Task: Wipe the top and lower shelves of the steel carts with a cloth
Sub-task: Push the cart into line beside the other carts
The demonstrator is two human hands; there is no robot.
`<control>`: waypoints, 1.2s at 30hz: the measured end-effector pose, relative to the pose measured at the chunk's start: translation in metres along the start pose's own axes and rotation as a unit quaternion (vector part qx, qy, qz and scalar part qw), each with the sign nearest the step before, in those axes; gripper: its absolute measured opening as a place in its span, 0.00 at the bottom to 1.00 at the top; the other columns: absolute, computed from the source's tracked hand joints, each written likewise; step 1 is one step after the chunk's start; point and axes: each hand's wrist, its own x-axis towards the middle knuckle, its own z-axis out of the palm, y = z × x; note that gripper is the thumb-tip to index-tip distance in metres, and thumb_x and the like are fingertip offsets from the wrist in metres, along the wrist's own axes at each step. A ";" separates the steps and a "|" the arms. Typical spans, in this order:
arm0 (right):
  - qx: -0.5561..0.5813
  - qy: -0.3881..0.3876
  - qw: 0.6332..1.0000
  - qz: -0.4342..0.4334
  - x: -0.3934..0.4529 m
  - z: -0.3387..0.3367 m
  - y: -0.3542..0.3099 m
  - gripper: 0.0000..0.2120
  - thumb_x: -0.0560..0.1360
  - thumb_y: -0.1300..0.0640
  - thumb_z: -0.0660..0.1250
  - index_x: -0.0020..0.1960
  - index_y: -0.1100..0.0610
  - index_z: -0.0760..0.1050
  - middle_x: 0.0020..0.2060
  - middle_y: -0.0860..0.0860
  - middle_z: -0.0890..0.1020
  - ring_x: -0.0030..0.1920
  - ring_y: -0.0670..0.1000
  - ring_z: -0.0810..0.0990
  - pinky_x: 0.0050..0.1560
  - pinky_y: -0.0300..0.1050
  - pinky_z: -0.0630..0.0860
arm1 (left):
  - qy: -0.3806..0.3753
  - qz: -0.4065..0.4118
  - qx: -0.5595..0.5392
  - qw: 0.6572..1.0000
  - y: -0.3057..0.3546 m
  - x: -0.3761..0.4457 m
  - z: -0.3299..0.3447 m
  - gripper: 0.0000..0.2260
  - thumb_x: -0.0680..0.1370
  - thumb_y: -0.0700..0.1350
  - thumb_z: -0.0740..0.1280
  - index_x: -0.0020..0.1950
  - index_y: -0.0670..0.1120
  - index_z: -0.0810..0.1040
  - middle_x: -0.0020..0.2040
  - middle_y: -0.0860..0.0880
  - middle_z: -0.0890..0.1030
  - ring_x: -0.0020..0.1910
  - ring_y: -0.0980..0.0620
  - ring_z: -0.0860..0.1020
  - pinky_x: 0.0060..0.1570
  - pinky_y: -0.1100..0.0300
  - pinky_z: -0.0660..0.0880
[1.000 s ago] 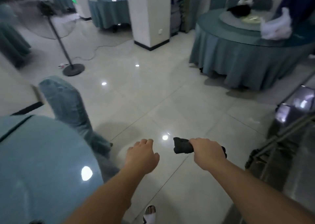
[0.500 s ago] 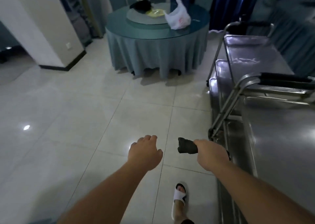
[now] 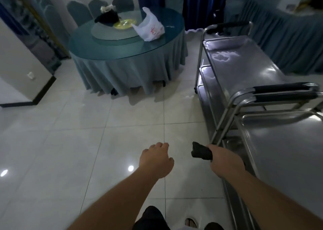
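Black cloth (image 3: 201, 153) sits bunched in the right hand's (image 3: 225, 161) curled fingers at lower centre, the left hand (image 3: 156, 161) loosely curled and empty, so shaking it flat before reaching the near steel cart's top shelf (image 3: 286, 145) at right should wipe better.

View: my single head camera, worn high, wide-angle.
Facing: forward and down over the tiled floor (image 3: 73, 142).
Near steel cart (image 3: 286, 159): close, at right of frame.
Far steel cart (image 3: 241, 67): just beyond it.
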 end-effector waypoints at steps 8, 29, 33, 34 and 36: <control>0.092 0.040 0.982 0.158 0.065 -0.015 0.017 0.24 0.81 0.58 0.62 0.76 0.45 0.69 0.56 0.51 0.83 0.53 0.56 0.82 0.57 0.54 0.80 | -0.051 0.150 0.070 0.985 0.001 0.151 -0.034 0.26 0.82 0.57 0.59 0.79 0.51 0.66 0.75 0.50 0.73 0.71 0.46 0.73 0.68 0.48 0.69; 0.269 0.059 0.857 0.435 0.087 0.056 0.066 0.27 0.76 0.61 0.65 0.72 0.42 0.71 0.47 0.45 0.79 0.45 0.50 0.79 0.48 0.49 0.80 | -0.189 0.388 0.267 0.862 0.124 0.298 0.010 0.27 0.83 0.57 0.57 0.81 0.51 0.63 0.77 0.48 0.70 0.72 0.46 0.71 0.67 0.49 0.69; 0.280 0.057 0.834 0.472 0.105 0.070 0.072 0.24 0.76 0.60 0.66 0.68 0.41 0.72 0.44 0.45 0.79 0.41 0.48 0.79 0.46 0.49 0.82 | -0.217 0.393 0.298 0.843 0.139 0.340 0.030 0.26 0.84 0.56 0.57 0.81 0.51 0.63 0.77 0.48 0.70 0.71 0.45 0.71 0.68 0.49 0.69; 0.281 0.058 0.829 0.481 0.112 0.075 0.072 0.24 0.76 0.60 0.66 0.67 0.41 0.72 0.44 0.45 0.79 0.41 0.49 0.79 0.46 0.51 0.83 | -0.219 0.395 0.305 0.838 0.142 0.352 0.035 0.26 0.83 0.56 0.57 0.81 0.51 0.64 0.76 0.48 0.70 0.71 0.45 0.72 0.67 0.49 0.70; 0.293 0.059 0.816 0.495 0.131 0.082 0.075 0.25 0.75 0.60 0.65 0.68 0.40 0.71 0.45 0.46 0.80 0.43 0.50 0.80 0.47 0.52 0.83 | -0.227 0.402 0.308 0.832 0.149 0.379 0.044 0.26 0.83 0.55 0.58 0.81 0.50 0.64 0.76 0.48 0.70 0.71 0.45 0.72 0.68 0.48 0.70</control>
